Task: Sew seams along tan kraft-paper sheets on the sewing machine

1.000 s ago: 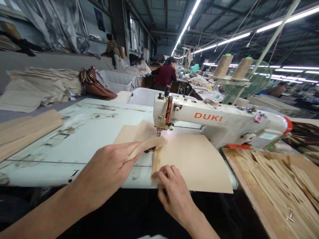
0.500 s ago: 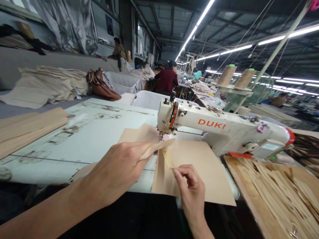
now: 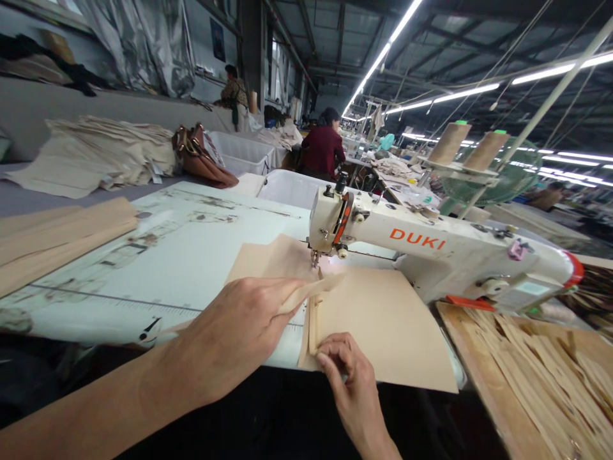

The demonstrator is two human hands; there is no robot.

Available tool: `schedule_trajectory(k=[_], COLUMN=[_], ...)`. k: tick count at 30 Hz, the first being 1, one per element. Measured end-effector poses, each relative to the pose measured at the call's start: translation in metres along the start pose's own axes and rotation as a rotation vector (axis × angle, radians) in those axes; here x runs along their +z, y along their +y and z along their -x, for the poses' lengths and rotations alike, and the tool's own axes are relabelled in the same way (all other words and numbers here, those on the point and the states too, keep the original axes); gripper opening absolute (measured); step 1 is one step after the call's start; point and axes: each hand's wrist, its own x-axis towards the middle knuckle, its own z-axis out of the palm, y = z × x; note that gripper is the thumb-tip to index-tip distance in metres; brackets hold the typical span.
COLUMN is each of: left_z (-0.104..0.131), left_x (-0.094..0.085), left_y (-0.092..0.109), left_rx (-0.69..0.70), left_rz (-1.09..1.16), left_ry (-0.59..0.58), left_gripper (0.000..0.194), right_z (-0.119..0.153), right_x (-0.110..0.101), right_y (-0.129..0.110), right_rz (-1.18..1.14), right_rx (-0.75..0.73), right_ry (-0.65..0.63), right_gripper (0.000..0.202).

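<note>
L hand: gripping beige flap nr DUKI sewing machine. R hand: pinching narrow strip at near end, atop panel. Risk: skewed strip, if R hand drifts.

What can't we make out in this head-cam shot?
All head view:
- Left hand: palm, hidden by its own back.
- Flap: far end, blurred.
- Needle area: detail too small.
- Screen: readout too small.
- Board: right end, cut off by frame edge.
</note>
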Motion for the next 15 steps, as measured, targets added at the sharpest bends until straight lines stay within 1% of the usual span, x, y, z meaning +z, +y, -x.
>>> schedule_trajectory(k=[2,5,11,15], left_z=[0.000,0.001,0.009,0.013], left_x=[0.000,0.001,0.010,0.011], left_y=[0.002,0.004,-0.004,-0.006], left_rx=[-0.007,-0.017,-0.016,-0.027], left_rz=[0.013,0.011,-0.021,-0.031], left_ry=[-0.010,-0.008,-0.029,-0.033], left_gripper=[0.025,0.027,0.028,0.028], right_z=[0.000,0.001,0.004,0.004], right_x=[-0.001,0.000,0.003,0.004], right_y=[0.000,0.000,0.001,0.000], right_rz=[0.015,0.065,0.140,0.168], right_rx=[-0.007,-0.038,-0.100,-0.133], right_ry=[-0.023,-0.023,-0.020,-0.009], right_gripper=[0.016,0.015,0.013,0.013])
